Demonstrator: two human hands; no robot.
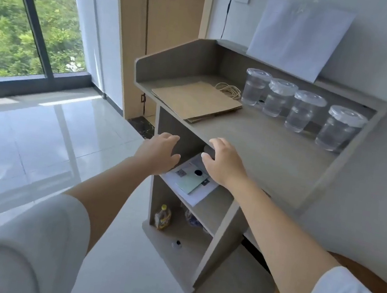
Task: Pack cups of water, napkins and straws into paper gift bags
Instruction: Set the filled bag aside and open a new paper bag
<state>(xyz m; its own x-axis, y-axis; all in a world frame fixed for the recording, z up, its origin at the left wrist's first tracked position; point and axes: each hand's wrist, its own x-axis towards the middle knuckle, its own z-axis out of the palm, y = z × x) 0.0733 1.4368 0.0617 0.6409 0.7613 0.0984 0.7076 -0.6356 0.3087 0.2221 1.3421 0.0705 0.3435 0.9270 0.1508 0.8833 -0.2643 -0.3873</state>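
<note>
Several clear lidded cups of water (300, 111) stand in a row at the back right of the grey desk top (263, 147). A stack of flat brown paper bags (197, 101) with twine handles (229, 90) lies at the back left of the desk. My left hand (161, 152) reaches out in front of the desk's left front corner, fingers relaxed, holding nothing. My right hand (224, 162) hovers at the front edge of the desk top, fingers loosely curved, holding nothing. No napkins or straws are visible.
A white sheet (298, 36) leans against the wall on the desk's back ledge. The shelf below holds papers and a green card (191, 184). A bottle (163, 217) stands on the bottom shelf. A wooden stool (343, 284) is at lower right.
</note>
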